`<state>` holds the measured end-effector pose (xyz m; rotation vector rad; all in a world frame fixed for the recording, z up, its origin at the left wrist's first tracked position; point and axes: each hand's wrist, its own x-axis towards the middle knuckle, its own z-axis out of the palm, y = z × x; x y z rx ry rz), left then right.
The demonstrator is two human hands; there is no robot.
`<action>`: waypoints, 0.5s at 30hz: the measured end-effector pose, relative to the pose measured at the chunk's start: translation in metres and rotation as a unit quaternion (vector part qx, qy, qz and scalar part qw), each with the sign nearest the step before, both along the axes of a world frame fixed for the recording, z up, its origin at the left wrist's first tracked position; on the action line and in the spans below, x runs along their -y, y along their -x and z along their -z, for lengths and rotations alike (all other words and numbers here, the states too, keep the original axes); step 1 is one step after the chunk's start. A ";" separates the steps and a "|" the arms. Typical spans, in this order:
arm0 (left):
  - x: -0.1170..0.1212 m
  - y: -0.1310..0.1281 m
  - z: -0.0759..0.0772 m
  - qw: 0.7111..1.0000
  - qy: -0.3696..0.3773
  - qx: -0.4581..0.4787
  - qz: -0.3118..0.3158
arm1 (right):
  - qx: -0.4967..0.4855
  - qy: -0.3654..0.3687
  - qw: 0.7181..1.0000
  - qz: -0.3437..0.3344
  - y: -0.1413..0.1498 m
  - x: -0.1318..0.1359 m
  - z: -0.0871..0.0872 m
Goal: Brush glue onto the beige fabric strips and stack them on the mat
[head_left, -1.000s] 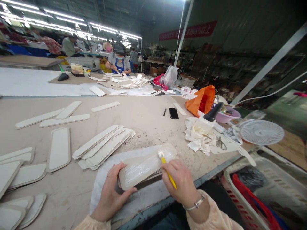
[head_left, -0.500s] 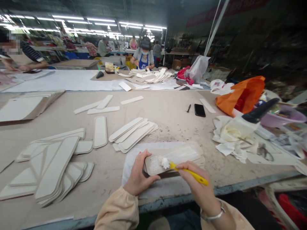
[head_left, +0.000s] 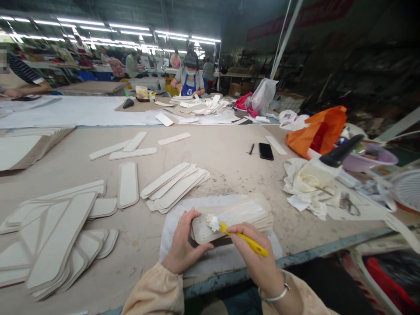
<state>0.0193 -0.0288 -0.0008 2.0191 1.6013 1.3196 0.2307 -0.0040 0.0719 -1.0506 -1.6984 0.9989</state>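
I see the left hand [head_left: 183,245] cupping the near end of the whitish panel [head_left: 246,210] between spread thumb and fingers, atop similar pieces [head_left: 266,223] on a pale sheet [head_left: 171,224]. The right hand [head_left: 257,258] pinches the yellow brush [head_left: 254,246], its white-loaded bristles [head_left: 212,222] on the panel; I'd favour light, even strokes and steady bracing.

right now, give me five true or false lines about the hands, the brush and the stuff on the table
1. The right hand holds the yellow brush. True.
2. The left hand holds the phone. False: it grips one end of the top piece.
3. The brush's head is on the top piece. True.
4. The orange bag is left of the phone. False: it is to the right.
5. The phone lies on the table. True.
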 end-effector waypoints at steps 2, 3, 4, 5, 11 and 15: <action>0.000 0.000 0.001 1.000 0.004 -0.007 0.000 | 0.010 -0.001 0.999 0.042 -0.011 -0.002 -0.001; 0.000 0.001 0.002 1.000 0.007 -0.009 0.000 | 0.009 -0.001 0.998 0.055 -0.013 -0.001 -0.001; 0.000 0.001 0.003 1.000 0.009 -0.012 -0.001 | 0.005 -0.001 0.998 0.057 -0.013 0.000 -0.002; 0.000 0.002 0.004 1.000 0.010 -0.014 -0.002 | -0.001 0.000 0.999 0.046 -0.011 0.002 -0.002; -0.002 0.006 0.011 0.999 0.008 -0.022 -0.021 | 0.002 0.008 1.000 0.023 -0.010 -0.004 0.002; -0.004 0.005 0.011 0.999 0.002 -0.035 -0.022 | 0.043 -0.019 0.987 0.153 -0.055 -0.029 0.008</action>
